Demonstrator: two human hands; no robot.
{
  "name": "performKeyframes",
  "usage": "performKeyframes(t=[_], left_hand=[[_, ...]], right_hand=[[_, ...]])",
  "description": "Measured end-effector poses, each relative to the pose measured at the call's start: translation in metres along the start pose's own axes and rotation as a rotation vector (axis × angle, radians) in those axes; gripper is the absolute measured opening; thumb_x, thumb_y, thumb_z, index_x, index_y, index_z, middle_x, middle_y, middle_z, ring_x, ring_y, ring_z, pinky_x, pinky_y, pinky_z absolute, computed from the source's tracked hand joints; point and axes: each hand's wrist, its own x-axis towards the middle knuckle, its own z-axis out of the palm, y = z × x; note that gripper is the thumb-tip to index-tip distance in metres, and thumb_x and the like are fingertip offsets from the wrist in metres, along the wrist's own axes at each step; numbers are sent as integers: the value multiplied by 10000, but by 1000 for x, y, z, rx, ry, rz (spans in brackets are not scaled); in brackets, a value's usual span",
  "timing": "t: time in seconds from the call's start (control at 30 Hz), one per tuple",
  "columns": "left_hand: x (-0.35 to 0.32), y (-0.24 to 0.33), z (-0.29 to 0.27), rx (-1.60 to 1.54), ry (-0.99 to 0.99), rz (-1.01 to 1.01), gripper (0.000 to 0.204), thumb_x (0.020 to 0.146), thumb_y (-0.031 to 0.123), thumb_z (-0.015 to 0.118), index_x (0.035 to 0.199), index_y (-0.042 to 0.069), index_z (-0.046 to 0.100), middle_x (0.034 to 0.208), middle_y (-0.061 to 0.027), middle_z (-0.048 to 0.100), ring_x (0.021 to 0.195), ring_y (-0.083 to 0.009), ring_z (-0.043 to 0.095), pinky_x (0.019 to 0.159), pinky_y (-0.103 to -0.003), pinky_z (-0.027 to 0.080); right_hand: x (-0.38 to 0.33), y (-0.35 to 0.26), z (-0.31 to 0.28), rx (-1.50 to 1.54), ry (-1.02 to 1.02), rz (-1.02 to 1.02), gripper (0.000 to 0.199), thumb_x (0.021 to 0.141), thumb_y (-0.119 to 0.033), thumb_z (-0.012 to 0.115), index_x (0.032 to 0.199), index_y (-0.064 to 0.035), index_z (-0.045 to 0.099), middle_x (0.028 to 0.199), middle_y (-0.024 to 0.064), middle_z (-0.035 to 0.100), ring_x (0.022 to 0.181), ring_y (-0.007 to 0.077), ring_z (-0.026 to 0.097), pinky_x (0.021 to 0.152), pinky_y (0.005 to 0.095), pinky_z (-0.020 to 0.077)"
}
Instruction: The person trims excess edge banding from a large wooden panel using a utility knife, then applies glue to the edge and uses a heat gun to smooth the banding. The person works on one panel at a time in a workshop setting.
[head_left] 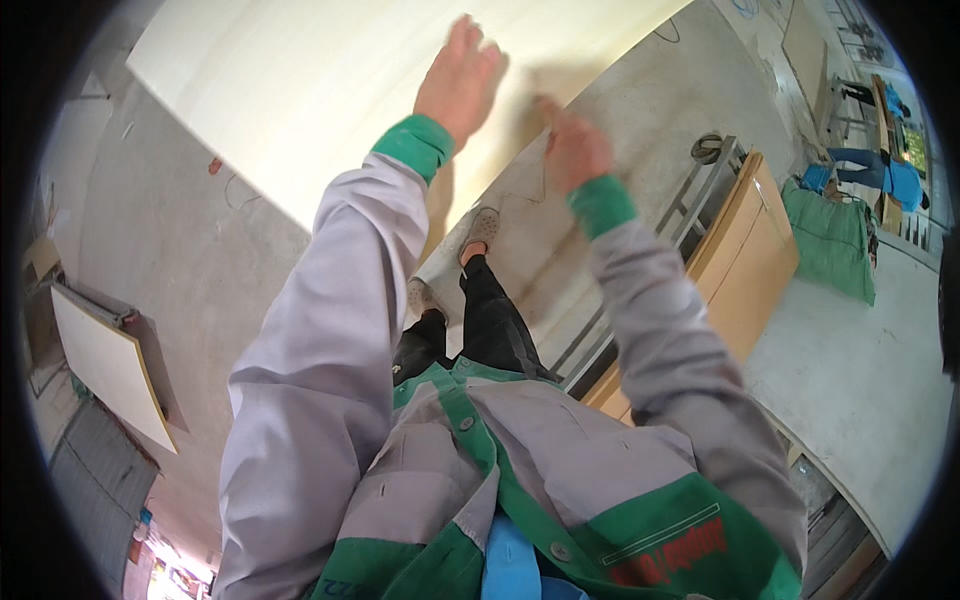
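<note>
A large pale, smooth board [300,90] fills the upper part of the view, its near edge slanting up to the right. Over its surface is my left hand [462,85], open, with fingers stretched toward the far side; I cannot tell if it touches the board. My right hand [577,148] is by the board's right-hand edge, its index finger pointing at that edge. Motion blurs this hand, and its other fingers look curled, so whether it holds anything is unclear. A shadow falls on the board between the hands.
Tan panels [745,245] lean along a metal frame [690,205] at right. Beyond them are a green sack [832,240] and a person in blue [880,175]. Another pale board [110,360] stands at far left. Thin cord lies on the concrete floor [215,260].
</note>
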Motion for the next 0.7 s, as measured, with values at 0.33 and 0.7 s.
performKeyframes(t=[0.33, 0.7], left_hand=[[-225, -91, -212, -450, 571, -492, 678, 1053, 484, 379, 1541, 20, 302, 1446, -181, 533, 1291, -273, 549, 1117, -406, 386], [-337, -93, -131, -786, 259, -899, 786, 922, 608, 608, 1390, -17, 523, 1273, -155, 645, 1083, -213, 628, 930, -364, 500]], right_hand=[[-224, -223, 26, 444, -366, -353, 578, 868, -39, 476, 1420, -205, 501, 976, 188, 673, 828, 389, 673, 701, 509, 532], [-281, -195, 70, 320, -359, -482, 296, 953, -155, 534, 1230, -117, 631, 997, 143, 672, 795, 378, 659, 735, 465, 543]])
